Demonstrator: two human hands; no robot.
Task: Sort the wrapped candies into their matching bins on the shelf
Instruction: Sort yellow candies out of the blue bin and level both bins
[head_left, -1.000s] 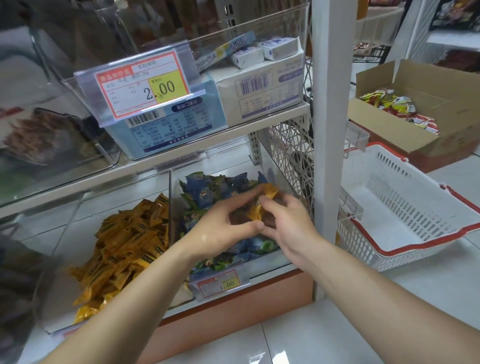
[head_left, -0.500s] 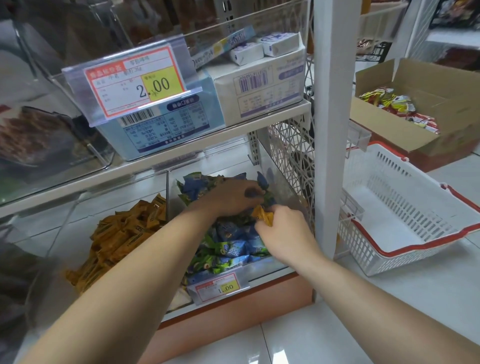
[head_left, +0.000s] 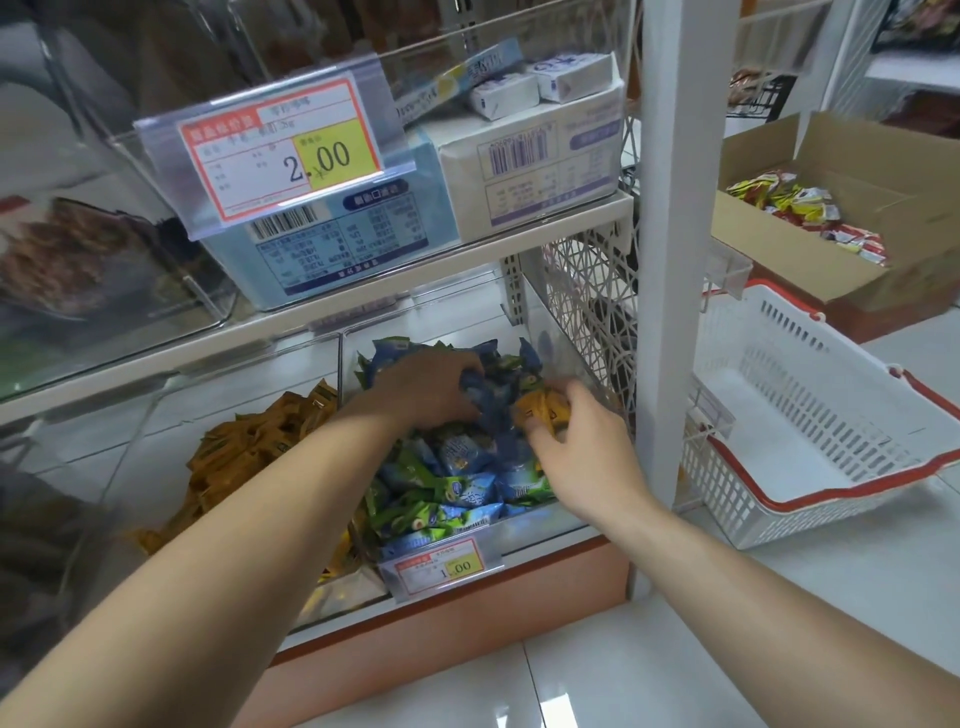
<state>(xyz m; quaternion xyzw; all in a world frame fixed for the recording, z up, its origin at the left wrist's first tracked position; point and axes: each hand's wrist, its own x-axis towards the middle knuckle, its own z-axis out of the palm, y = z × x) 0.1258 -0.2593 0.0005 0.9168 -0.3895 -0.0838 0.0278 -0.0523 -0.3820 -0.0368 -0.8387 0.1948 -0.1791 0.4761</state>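
Lower shelf, right-end clear bin (head_left: 550, 525): both hands are inside. The right hand (head_left: 582, 452) pinches a few orange candies (head_left: 540, 408) near the bin's back right corner. The left hand (head_left: 431, 389) lies palm down on the blue and green candies (head_left: 457, 488), fingers curled in; whether it grips any cannot be told. The adjoining bin (head_left: 156, 410) to the left holds an orange heap (head_left: 249, 452).

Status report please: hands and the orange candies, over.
Left hand grips blue candies in blue bin. Right hand pinches stray orange candies there. Left forearm crosses toward orange bin.
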